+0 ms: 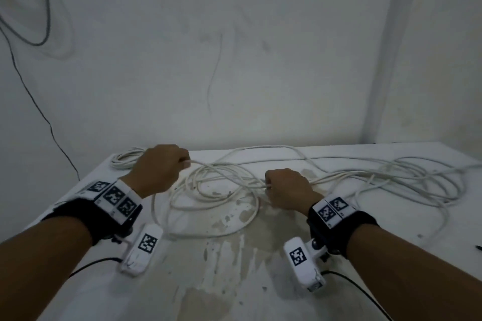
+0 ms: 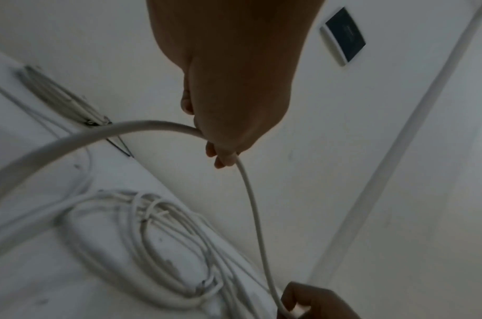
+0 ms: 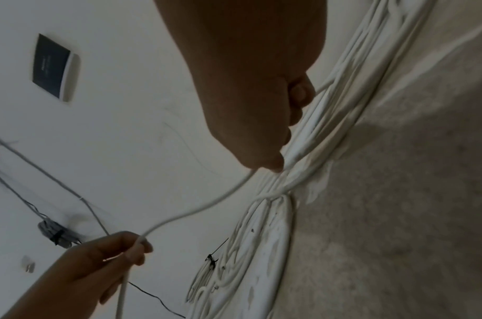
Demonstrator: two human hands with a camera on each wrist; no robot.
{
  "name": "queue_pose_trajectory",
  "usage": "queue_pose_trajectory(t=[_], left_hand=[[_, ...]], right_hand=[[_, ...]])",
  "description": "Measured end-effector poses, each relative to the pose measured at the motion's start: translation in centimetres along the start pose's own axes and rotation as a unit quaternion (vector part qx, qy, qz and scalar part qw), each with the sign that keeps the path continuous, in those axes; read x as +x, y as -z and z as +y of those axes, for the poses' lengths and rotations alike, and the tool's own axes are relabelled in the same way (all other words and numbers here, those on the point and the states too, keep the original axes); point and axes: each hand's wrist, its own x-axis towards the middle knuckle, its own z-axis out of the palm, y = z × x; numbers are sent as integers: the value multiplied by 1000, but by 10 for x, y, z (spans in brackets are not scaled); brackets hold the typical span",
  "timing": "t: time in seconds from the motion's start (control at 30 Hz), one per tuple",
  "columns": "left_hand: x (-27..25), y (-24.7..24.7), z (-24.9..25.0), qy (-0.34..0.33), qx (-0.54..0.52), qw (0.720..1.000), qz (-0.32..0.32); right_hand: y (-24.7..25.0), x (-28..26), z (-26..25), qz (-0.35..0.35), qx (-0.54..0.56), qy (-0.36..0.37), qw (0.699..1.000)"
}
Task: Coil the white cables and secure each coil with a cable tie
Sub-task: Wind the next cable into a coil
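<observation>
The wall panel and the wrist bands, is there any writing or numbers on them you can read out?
Wall panel: one line of pale print, too blurred to read.
Wrist bands: black-and-white square code patterns only, no words or numbers.
Nothing else carries readable text.

The white cable [image 2: 251, 207] between my hands looks like smooth, matt plastic. Below my grip the table [image 1: 229, 281] is matt white paint, worn and rough in patches.
</observation>
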Motion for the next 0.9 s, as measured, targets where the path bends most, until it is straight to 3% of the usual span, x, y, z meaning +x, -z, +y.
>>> queue_pose_trajectory(t=[0.13,0.23,0.33,0.4,0.47,0.53,0.67,0.7,0.9], left_hand=[[5,24,-1,40,23,996,73],[5,36,-2,87,29,993,77],[5,39,9,105,34,992,66],[8,38,20,116,33,991,50],[12,37,31,125,27,991,47],[15,37,40,133,25,989,56],[19,42,45,146,33,988,39],[18,43,44,152,23,988,33],[17,39,70,97,-102,990,-8]], right_hand=[[9,-10,19,44,16,-100,994],[19,-16,26,128,61,-150,978],[33,-15,12,238,105,-126,957],[44,-15,-3,275,133,-77,949],[50,-13,-16,260,184,-16,948],[52,-10,-26,214,292,-4,932],[56,-6,-19,203,483,-86,847],[57,-6,-15,200,494,-101,840],[60,-9,-24,187,464,-92,861]])
